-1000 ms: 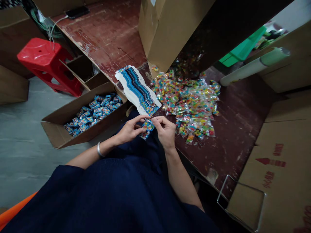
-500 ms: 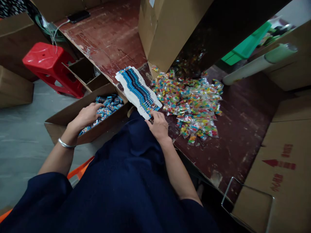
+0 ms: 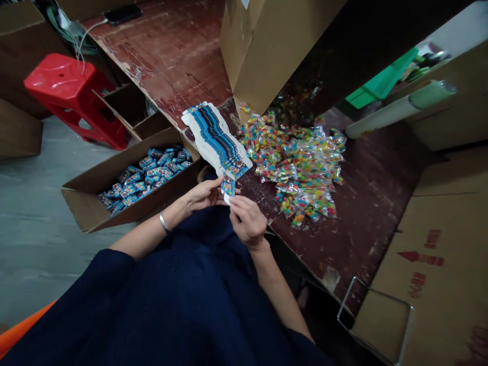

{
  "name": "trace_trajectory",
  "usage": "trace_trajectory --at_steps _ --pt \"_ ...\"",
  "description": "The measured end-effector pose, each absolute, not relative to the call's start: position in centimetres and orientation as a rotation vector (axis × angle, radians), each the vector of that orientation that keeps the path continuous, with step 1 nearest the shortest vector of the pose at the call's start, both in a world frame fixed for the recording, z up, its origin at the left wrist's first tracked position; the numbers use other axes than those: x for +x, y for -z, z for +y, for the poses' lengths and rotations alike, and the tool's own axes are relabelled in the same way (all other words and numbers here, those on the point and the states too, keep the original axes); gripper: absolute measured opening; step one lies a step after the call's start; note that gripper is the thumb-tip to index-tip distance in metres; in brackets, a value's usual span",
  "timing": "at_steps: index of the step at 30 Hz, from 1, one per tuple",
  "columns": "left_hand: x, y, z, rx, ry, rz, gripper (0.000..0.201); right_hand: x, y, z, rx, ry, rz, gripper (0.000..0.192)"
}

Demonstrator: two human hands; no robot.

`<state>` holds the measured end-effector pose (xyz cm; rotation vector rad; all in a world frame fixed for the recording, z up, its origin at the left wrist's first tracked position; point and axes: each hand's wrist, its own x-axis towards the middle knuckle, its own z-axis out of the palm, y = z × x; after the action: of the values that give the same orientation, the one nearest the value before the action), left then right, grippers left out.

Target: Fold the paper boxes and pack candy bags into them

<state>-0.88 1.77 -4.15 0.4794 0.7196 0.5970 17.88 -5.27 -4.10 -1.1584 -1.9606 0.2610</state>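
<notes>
Between my two hands is a small blue printed carton (image 3: 228, 185), held in front of my lap. My left hand (image 3: 204, 195) grips it from the left, with the thumb near its upper end. The fingers of my right hand (image 3: 248, 217) pinch at its white lower end. Just beyond lies a fanned-out row of flat blue-and-white cartons (image 3: 217, 137) on the table edge. To the left, an open cardboard box (image 3: 89, 201) holds many small filled blue cartons (image 3: 145, 175). Clear bags of colourful candy (image 3: 301, 162) are heaped right of the row.
The dark red table (image 3: 366, 203) carries a tall cardboard box (image 3: 259, 46) and a phone (image 3: 122, 15) with a cable. A red stool (image 3: 61, 81) stands at left. On the right are a plastic roll (image 3: 400, 109), a green bin (image 3: 375, 84), a metal frame (image 3: 381, 292) and a large carton (image 3: 430, 218).
My left hand has left the box of small cartons and come across to meet my right hand. A single carton, drawn back from the fanned row, is now held between them.
</notes>
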Motion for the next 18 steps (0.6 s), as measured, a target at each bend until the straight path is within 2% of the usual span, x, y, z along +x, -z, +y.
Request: trace_trajectory --at_steps 2,4,7,8,10,14,18 --pt "-0.7 4.1 1.7 0.466 -0.621 0.681 0.042 17.6 3.6 -6.2 -1.106 -0.346 -1.982 0.017" --pt "-1.3 3.9 1.6 0.505 -0.634 0.629 0.042 17.6 2.8 -6.5 -1.153 -0.459 -1.946 0.023" --pt "-2.4 3.3 1.4 0.608 -0.589 0.552 0.059 17.9 1.6 -5.8 -1.327 -0.661 -1.852 0.057" --pt "-2.7 3.1 1.3 0.644 -0.567 0.546 0.062 18.0 1.2 -5.4 -1.369 -0.722 -1.84 0.061" --pt "-3.1 2.6 1.1 0.714 -0.53 0.554 0.061 18.3 0.5 -4.5 -1.406 -0.818 -1.851 0.056" --pt "-3.1 2.1 0.4 0.828 -0.456 0.542 0.054 18.8 -0.3 -3.4 -1.393 -0.968 -1.819 0.027" --pt "-2.3 2.4 -0.1 0.82 -0.508 0.621 0.048 18.7 0.0 -3.7 -1.407 -0.999 -1.642 0.032"
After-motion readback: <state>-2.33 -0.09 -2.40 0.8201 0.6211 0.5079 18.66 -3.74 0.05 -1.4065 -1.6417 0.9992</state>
